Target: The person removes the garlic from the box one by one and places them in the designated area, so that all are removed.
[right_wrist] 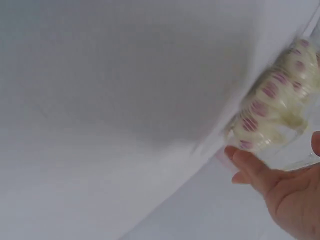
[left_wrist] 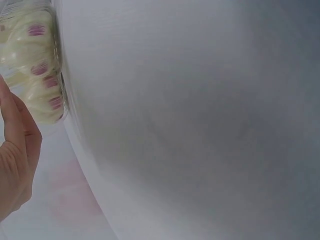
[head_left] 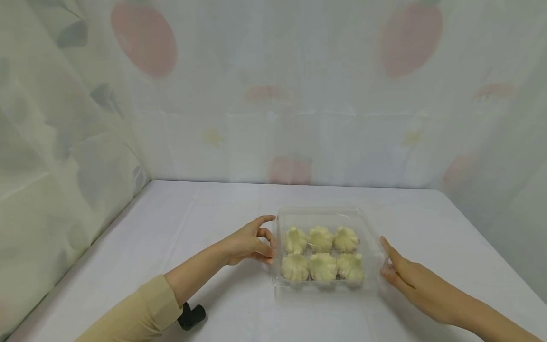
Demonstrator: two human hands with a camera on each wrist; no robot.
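Box (head_left: 326,251) of six buns sits mid-bench, left hand (head_left: 249,243) at nine o'clock and right hand (head_left: 403,275) at three, fingers spread against its sides; lifting needs even squeeze.

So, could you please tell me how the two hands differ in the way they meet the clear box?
The left hand sits at the box's left side with fingers loosely curved toward it; the right hand lies at the right side with fingers straight. The left arm has a tan sleeve; the right arm is bare. Both flank the box on the table.
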